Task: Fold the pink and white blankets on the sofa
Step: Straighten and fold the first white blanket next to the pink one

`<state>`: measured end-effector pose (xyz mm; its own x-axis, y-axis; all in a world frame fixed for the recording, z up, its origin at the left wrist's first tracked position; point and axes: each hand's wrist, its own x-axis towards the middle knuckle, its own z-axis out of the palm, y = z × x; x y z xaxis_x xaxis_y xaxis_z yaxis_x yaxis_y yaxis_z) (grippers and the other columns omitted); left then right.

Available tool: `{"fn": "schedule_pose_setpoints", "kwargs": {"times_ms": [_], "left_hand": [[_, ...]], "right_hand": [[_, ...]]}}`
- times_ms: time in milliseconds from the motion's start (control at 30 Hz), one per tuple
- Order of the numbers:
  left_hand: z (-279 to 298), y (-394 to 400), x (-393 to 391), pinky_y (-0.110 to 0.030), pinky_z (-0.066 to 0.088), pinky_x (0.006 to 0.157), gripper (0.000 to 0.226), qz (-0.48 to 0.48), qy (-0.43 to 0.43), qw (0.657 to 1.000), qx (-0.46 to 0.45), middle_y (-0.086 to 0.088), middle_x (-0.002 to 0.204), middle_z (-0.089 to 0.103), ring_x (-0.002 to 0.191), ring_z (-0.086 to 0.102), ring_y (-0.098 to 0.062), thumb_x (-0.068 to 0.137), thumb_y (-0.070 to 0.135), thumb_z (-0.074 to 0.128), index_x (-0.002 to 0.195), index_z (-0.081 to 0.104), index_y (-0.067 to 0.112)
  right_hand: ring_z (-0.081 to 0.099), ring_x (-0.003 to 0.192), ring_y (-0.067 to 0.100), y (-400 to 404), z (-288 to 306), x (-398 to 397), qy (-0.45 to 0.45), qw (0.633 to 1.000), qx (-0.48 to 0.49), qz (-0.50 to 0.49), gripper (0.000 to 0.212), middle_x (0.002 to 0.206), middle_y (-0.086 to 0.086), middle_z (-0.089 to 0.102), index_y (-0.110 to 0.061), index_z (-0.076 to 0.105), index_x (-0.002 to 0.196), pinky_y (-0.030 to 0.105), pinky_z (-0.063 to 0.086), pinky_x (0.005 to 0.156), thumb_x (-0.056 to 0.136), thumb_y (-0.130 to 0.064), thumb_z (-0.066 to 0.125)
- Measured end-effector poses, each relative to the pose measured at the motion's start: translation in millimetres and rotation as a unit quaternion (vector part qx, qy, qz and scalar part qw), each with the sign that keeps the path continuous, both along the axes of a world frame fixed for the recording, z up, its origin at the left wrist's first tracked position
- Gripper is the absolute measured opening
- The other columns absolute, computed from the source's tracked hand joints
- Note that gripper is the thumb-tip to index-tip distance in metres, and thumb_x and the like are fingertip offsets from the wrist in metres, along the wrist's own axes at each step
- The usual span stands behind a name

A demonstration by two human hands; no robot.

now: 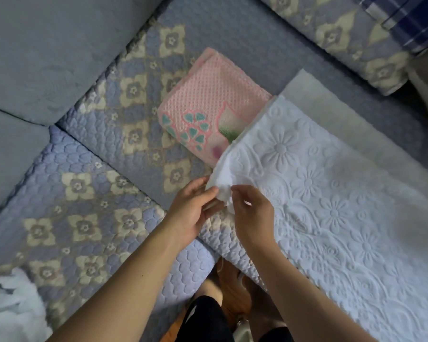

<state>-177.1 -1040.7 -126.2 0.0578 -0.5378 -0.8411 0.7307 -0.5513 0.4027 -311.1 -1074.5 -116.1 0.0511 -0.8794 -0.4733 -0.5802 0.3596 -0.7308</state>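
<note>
Step in hand: squaring the near-left corner of the white embossed floral blanket, spread at right on the blue quilted sofa.
Fingers: left hand and right hand both pinch that corner.
Advice: match the layers' edges before folding over.
Count: two blankets; the pink knitted blanket lies folded, far left of the white; two hands.

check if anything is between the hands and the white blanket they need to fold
Nothing visible is. The left hand and right hand both already pinch the near corner of the white blanket. The folded pink blanket lies beside it.
</note>
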Motion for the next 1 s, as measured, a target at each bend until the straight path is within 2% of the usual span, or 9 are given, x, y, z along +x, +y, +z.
{"fn": "schedule_pose_setpoints", "kwargs": {"times_ms": [100,200,433,567,667,733,833,933,1000], "left_hand": [[-7.4,-3.3,-2.1,-0.029,0.059,0.082,0.030,0.015,-0.058,0.998,0.032,-0.020,0.112,0.073,0.096,0.072,-0.026,0.094,-0.003,0.061,0.124,0.065,0.001],[-11.6,-7.3,-0.8,-0.026,0.059,0.077,0.023,0.009,-0.099,0.994,0.042,-0.025,0.106,0.073,0.090,0.069,-0.025,0.093,-0.003,0.062,0.114,0.070,0.001],[-6.7,-3.1,21.3,-0.027,0.060,0.077,0.018,-0.010,-0.137,0.990,0.032,-0.015,0.097,0.077,0.091,0.075,-0.024,0.094,-0.002,0.063,0.108,0.072,0.004],[-6.4,-1.8,27.5,-0.031,0.060,0.079,0.013,-0.021,-0.164,0.986,0.036,-0.016,0.094,0.077,0.088,0.075,-0.025,0.094,0.000,0.064,0.103,0.070,0.006],[-3.0,-2.2,26.9,-0.025,0.059,0.070,0.010,-0.034,-0.186,0.982,0.010,-0.008,0.076,0.075,0.072,0.073,-0.018,0.094,-0.004,0.060,0.096,0.062,0.006],[0.8,-1.0,24.3,-0.024,0.058,0.068,0.012,-0.058,-0.208,0.976,-0.012,-0.003,0.071,0.072,0.068,0.069,-0.014,0.094,-0.006,0.059,0.092,0.061,0.006],[5.5,0.2,20.4,-0.034,0.058,0.084,0.028,-0.102,-0.215,0.971,-0.026,-0.008,0.086,0.076,0.086,0.073,-0.022,0.094,-0.004,0.056,0.084,0.076,0.014],[9.3,1.0,19.7,-0.045,0.056,0.091,0.023,-0.081,-0.172,0.982,-0.007,-0.015,0.092,0.076,0.093,0.073,-0.029,0.090,0.015,0.057,0.085,0.080,0.016],[7.3,3.6,20.7,-0.054,0.054,0.094,0.024,-0.105,-0.197,0.975,-0.012,-0.016,0.087,0.074,0.090,0.072,-0.031,0.085,0.035,0.066,0.085,0.078,0.015]], "right_hand": [[0.062,0.100,-0.002,3.3,-6.8,9.0,-0.028,0.998,0.041,0.031,0.036,0.111,-0.013,0.063,-0.020,0.058,0.124,0.017,0.050,0.083,0.092,-0.024,0.071],[0.055,0.108,0.003,1.4,-12.2,17.7,0.025,0.996,0.018,0.079,0.055,0.121,-0.014,0.056,-0.023,0.053,0.134,0.021,0.047,0.090,0.085,-0.036,0.076],[0.057,0.096,0.014,-5.6,-10.1,25.9,0.077,0.991,-0.088,0.071,0.017,0.095,-0.013,0.060,-0.018,0.072,0.108,0.039,0.051,0.085,0.093,-0.018,0.063],[0.057,0.087,0.015,1.6,6.6,31.6,0.063,0.986,-0.154,0.028,0.012,0.084,-0.020,0.053,-0.014,0.072,0.099,0.021,0.044,0.078,0.091,-0.010,0.065],[0.054,0.085,0.012,12.4,16.0,35.8,0.062,0.975,-0.207,0.052,0.010,0.084,-0.013,0.056,-0.013,0.071,0.095,0.009,0.037,0.078,0.088,-0.010,0.065],[0.052,0.086,0.012,17.5,12.0,35.6,0.060,0.969,-0.224,0.087,0.012,0.087,-0.009,0.059,-0.012,0.072,0.096,0.008,0.035,0.080,0.086,-0.009,0.065],[0.053,0.089,0.017,19.4,-2.6,31.9,0.062,0.961,-0.230,0.142,0.016,0.090,-0.004,0.062,-0.011,0.072,0.100,0.017,0.039,0.080,0.086,-0.006,0.065],[0.052,0.085,0.019,18.1,-12.1,31.0,0.084,0.952,-0.233,0.183,0.014,0.089,-0.002,0.063,-0.011,0.073,0.098,0.027,0.044,0.075,0.086,-0.006,0.067],[0.051,0.084,0.017,16.7,-11.7,30.4,0.080,0.944,-0.217,0.234,0.012,0.087,-0.003,0.063,-0.012,0.073,0.094,0.029,0.046,0.074,0.086,-0.005,0.067]]}}
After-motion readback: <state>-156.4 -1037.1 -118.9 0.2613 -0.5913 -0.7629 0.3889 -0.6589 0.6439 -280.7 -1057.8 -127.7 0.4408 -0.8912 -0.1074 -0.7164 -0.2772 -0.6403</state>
